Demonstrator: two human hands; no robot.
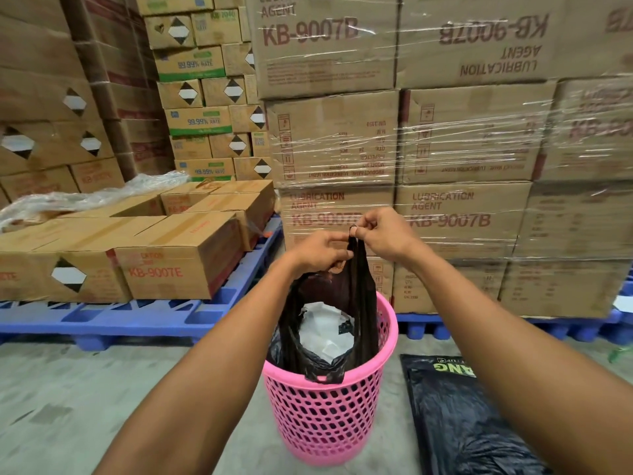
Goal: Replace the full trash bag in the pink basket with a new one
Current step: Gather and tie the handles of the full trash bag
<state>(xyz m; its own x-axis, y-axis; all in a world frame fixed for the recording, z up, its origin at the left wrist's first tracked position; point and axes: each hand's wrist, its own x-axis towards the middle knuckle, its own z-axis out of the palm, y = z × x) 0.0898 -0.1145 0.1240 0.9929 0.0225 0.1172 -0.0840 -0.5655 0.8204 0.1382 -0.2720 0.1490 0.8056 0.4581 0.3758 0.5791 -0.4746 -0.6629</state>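
— What room do you have around the pink basket (329, 416)?

— Bare concrete floor (102, 399) on your left; a flat pack of black bags (466, 423) lies just to its right, and the blue pallets (144, 317) with wrapped cartons (445, 138) stand close behind.

— And your hands?

— Both are raised above the rim. Your left hand (317, 252) and right hand (383, 234) pinch the handles of the full trash bag (363, 303) together; its body sits in the basket, white paper (325, 330) showing.
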